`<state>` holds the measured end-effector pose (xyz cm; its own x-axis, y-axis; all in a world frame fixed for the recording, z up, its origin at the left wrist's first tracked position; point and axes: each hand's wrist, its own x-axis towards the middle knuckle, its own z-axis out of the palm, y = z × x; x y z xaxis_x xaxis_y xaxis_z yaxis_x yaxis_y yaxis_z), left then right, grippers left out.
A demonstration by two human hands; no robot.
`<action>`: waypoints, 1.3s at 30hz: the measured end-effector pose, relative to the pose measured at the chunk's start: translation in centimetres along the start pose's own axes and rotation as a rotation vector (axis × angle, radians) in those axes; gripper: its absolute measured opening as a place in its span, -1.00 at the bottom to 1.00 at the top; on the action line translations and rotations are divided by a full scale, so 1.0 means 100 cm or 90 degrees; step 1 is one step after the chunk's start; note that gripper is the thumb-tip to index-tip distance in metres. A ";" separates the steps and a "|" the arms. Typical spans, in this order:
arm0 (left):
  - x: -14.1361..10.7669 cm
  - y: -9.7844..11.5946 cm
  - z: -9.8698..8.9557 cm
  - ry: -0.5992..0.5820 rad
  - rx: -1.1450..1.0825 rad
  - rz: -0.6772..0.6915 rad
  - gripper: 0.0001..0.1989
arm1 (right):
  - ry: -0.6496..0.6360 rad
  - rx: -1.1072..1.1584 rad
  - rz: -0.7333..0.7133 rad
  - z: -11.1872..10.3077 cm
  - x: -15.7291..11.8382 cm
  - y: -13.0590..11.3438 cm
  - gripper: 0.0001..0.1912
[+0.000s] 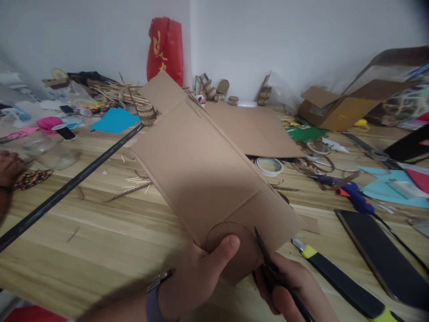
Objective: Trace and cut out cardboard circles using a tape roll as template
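Observation:
My left hand (201, 277), with a watch on its wrist, grips the near end of a large folded sheet of brown cardboard (194, 156). Its thumb lies on top, over a drawn circle; the other fingers are hidden beneath. In my right hand (301, 286) is a pair of dark scissors (264, 252), closed in by the fingers. One pointed blade shows above the cardboard along the right side of the circle, while the rest of the scissors is partly hidden. The cardboard is held tilted above the wooden table (110, 237).
Right of my hands lie a utility knife (345, 281), a dark phone-like slab (385, 255) and a blue glue gun (355, 197). Tape (269, 166) and another cardboard sheet (251, 129) lie behind. Another person's hand (10, 167) rests at the left near beads (33, 179).

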<state>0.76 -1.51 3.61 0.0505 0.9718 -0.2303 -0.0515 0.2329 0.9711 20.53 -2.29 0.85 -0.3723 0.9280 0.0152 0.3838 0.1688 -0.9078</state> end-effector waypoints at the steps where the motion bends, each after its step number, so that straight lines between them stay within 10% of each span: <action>1: 0.000 0.000 0.000 0.004 0.002 0.007 -0.49 | -0.003 0.002 -0.007 -0.001 0.000 0.001 -0.20; 39: -0.002 -0.005 0.000 -0.010 0.031 0.016 -0.50 | -0.059 0.097 0.013 -0.010 0.008 -0.014 -0.20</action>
<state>0.81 -1.79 3.21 0.0661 0.9766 -0.2047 -0.0042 0.2055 0.9787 20.49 -1.46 2.57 -0.4441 0.8953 -0.0363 0.2626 0.0913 -0.9606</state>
